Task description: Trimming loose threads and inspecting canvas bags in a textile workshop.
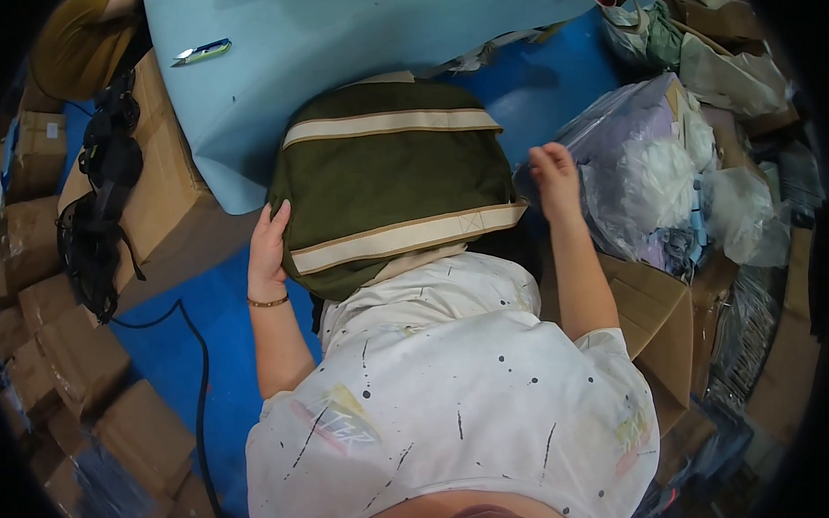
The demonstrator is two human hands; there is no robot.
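A dark green fabric bag (pixel 395 176) with two cream straps edged in tan lies across my lap, against the light blue covered table (pixel 258 34). My left hand (pixel 270 248) grips the bag's left side, thumb over the top face and the other fingers mostly hidden behind the edge. Just off the bag's right side, my right hand (pixel 556 177) is raised with its fingers curled together. Whatever its fingertips hold, if anything, is too small to make out. Thread snips (pixel 203 52) with a green and blue handle lie on the table's left part.
Plastic-wrapped goods (pixel 632 166) and an open cardboard box (pixel 646 308) stand close on my right. To the left are a large carton (pixel 157 181) with black straps (pixel 107 166), stacked boxes (pixel 73 357) and a black cable (pixel 202 379). Another person's mustard sleeve (pixel 80 42) shows at upper left.
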